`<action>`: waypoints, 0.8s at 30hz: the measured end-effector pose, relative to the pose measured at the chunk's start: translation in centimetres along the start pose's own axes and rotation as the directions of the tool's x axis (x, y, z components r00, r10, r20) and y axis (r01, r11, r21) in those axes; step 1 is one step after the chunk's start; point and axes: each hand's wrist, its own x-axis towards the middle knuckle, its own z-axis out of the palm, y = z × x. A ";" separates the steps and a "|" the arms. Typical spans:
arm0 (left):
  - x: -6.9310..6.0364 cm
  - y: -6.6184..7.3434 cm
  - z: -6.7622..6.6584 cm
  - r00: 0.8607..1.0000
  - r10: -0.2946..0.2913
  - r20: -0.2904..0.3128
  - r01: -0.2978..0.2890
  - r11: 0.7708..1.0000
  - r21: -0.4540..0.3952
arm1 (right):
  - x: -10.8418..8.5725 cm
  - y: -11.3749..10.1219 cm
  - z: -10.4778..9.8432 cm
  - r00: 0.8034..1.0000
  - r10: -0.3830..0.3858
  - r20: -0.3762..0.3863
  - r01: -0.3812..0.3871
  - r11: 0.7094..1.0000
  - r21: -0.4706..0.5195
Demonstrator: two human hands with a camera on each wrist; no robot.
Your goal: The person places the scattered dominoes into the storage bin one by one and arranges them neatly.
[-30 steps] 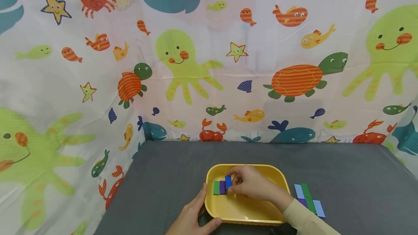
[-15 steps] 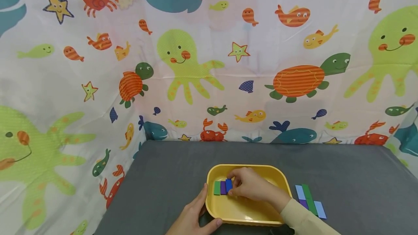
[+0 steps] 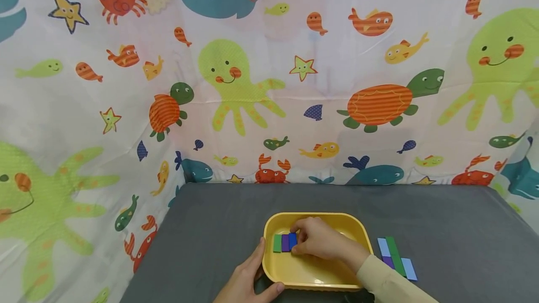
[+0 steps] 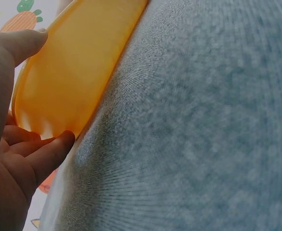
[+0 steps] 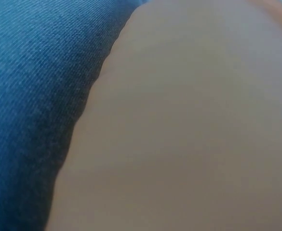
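Note:
A shallow yellow tray sits on the dark cloth. My left hand grips its near-left corner; in the left wrist view the thumb lies at the rim and the fingertips press the outer wall low down. Inside the tray, a green tile and a purple tile stand side by side. At the right of the purple one is a blue tile, pinched at its right side between thumb and fingers of my right hand. The right wrist view shows only blurred sleeve and blue fabric.
Right of the tray, a cluster of flat pieces lies on the dark grey cloth: a long green strip, light blue pieces and a purple piece. A sea-animal printed curtain hangs behind and at the sides.
The blue tile has come down towards me with my right hand, and is now nearly level with the purple and green tiles. My left hand stays at the tray's corner.

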 end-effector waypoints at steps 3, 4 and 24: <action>0.0 0.0 0.0 1.000 0.004 -0.001 -0.004 1.000 -0.004 | 0.1 0.1 0.1 1.000 -0.003 -0.003 0.003 1.000 -0.006; 0.0 0.0 0.0 1.000 0.006 -0.002 -0.006 1.000 -0.004 | 0.1 0.1 0.1 1.000 -0.005 -0.003 0.005 1.000 -0.005; -0.2 -0.2 0.0 1.000 0.028 -0.002 -0.028 0.999 -0.015 | 0.1 -0.5 0.2 0.999 -0.034 0.020 0.035 0.998 -0.048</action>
